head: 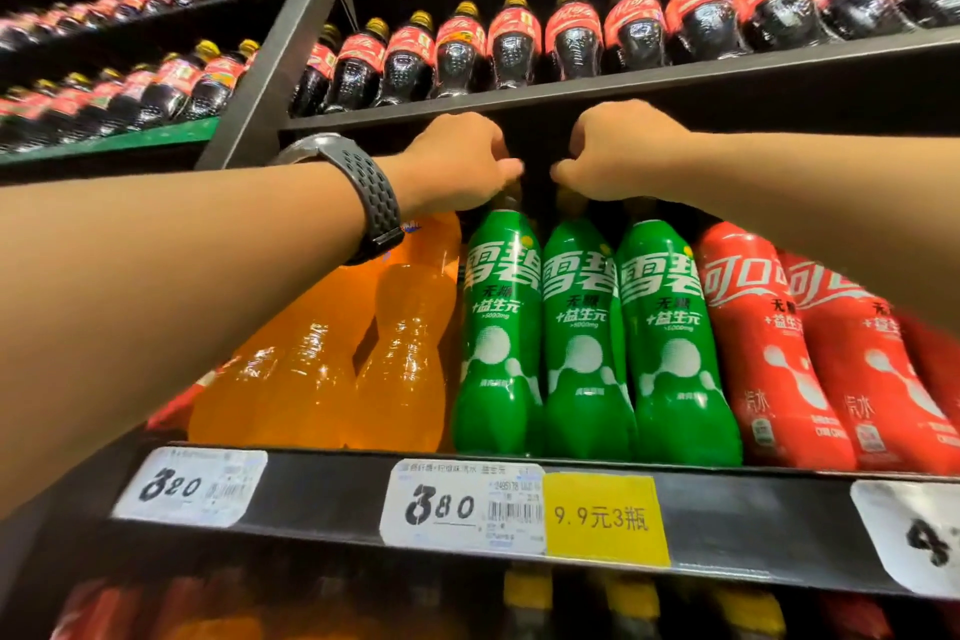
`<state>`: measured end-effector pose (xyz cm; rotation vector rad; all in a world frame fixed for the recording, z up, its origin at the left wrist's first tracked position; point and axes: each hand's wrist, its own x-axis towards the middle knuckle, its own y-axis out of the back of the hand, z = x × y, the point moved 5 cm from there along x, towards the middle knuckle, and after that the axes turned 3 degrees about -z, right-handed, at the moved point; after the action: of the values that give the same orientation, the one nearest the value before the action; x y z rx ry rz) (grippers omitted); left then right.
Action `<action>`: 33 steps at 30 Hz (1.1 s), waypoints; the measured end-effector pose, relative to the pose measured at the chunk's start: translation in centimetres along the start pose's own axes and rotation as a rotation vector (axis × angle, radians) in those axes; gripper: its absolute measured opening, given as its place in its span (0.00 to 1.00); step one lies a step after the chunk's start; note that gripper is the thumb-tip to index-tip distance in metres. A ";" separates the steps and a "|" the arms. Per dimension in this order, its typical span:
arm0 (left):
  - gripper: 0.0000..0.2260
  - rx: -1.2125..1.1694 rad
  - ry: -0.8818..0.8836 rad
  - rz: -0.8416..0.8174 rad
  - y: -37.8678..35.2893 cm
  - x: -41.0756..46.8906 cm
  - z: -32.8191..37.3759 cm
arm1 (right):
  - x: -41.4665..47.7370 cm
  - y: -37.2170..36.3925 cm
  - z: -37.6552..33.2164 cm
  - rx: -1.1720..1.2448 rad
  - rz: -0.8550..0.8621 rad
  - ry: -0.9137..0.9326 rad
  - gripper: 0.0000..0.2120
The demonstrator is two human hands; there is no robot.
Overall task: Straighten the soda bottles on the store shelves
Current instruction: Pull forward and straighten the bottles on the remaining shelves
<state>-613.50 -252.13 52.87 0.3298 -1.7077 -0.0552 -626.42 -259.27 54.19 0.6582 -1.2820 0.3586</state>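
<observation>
Head: three green bottles (582, 327)

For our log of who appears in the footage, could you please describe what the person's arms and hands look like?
The left arm and right arm are bare, with no sleeves in view. The left hand and right hand wear no gloves, and no rings show. On the left wrist sits a watch with a dark, perforated strap and a silvery case.

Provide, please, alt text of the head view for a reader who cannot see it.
The left hand grips the top of the left green bottle and the right hand the middle green bottle on a store shelf. Orange bottles stand left of them, red bottles right, price tags below.
</observation>
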 end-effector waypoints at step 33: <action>0.22 -0.046 0.159 -0.264 3.1 -1.6 -10.3 | 1.7 -2.2 -10.5 0.210 -0.258 -0.107 0.22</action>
<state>-603.81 -247.22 53.72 0.5102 -1.4950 -0.2550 -616.67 -254.45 53.82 1.0215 -1.2518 0.2494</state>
